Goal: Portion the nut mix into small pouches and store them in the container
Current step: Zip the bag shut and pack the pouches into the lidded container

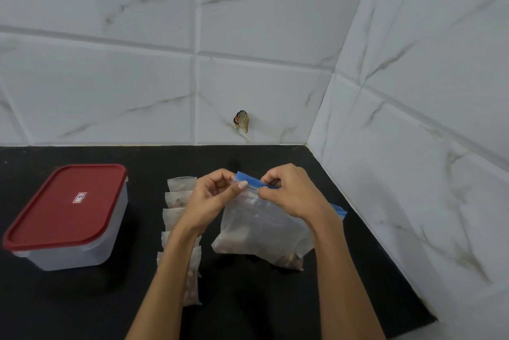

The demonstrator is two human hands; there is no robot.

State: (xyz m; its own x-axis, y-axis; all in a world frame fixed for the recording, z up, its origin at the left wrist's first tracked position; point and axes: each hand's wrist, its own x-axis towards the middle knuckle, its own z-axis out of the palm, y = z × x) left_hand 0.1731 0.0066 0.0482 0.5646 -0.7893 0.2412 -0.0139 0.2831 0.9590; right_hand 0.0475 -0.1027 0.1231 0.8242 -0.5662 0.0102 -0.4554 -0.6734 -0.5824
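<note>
Blue zip edge of the nut bag (259, 226) pinched between both hands' fingers (242, 184), container (68, 218) well left.

Marbled white tiles (248, 22), black counter (82, 306)

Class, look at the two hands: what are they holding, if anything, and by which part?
Both hands, left hand and right hand, pinch the large zip bag of nuts by its blue zip strip at the top.

Left hand (213, 195) and right hand (289, 192) pinch, fingers curled.
</note>
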